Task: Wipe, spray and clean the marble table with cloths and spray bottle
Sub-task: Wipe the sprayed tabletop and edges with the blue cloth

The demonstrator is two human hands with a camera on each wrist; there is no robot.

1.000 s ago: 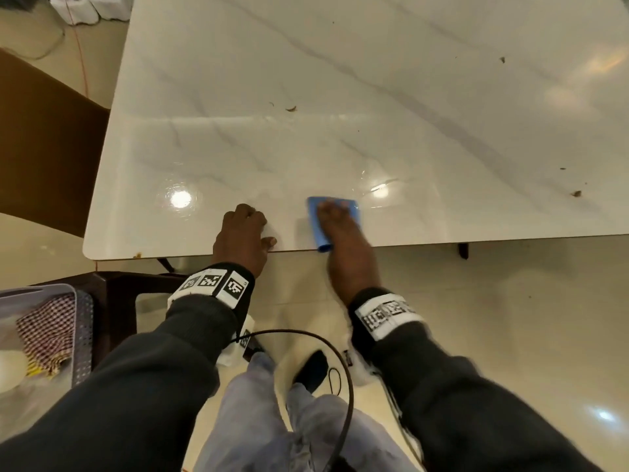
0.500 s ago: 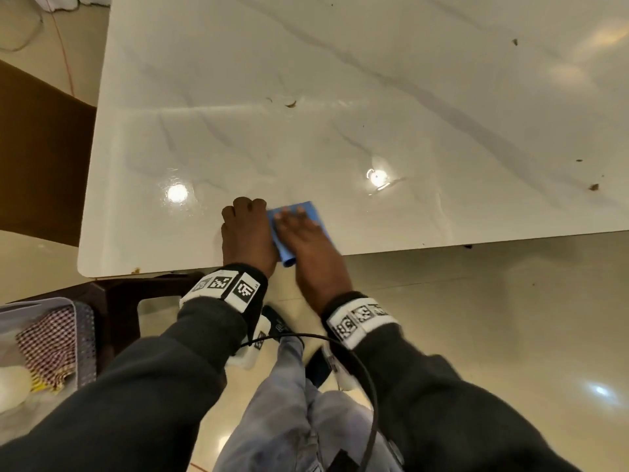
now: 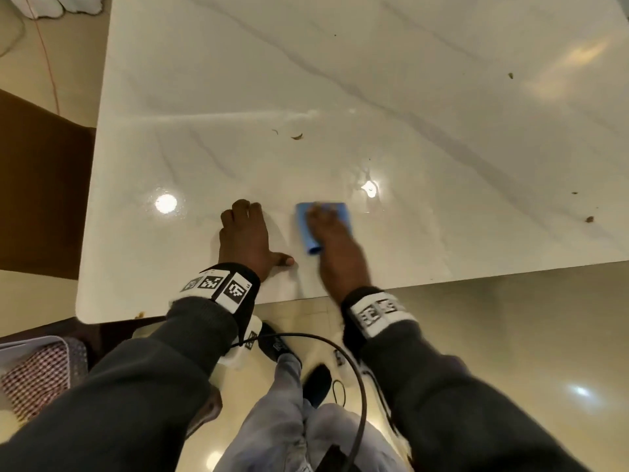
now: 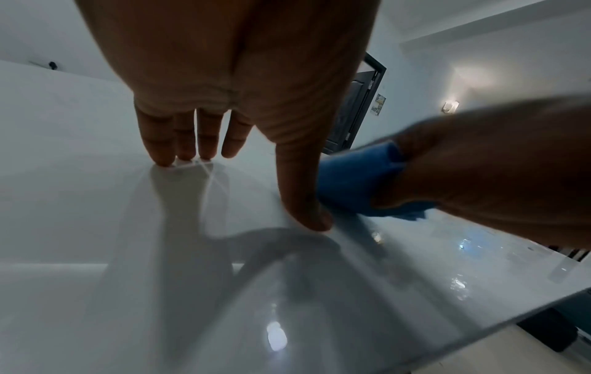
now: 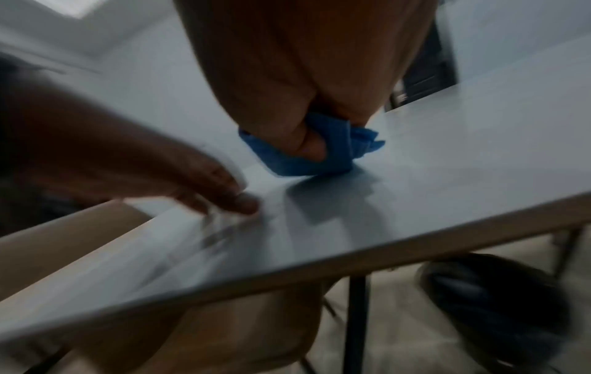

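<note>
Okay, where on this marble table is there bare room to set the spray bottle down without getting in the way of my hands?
Bare marble lies left of the left hand, toward the table corner, and across the far middle beyond the small brown crumbs. The near edge is crowded: the right hand presses the blue cloth there. The right side carries scattered specks.

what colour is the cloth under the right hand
Blue, plain. The cloth shows best in the head view.

Glossy cream tiled floor [image 3: 510, 335] reflecting ceiling lights. A dark wooden chair [image 3: 41, 185] stands beside the left edge. White walls, a dark door [image 4: 355, 111], a lit wall lamp [image 4: 451, 107].
</note>
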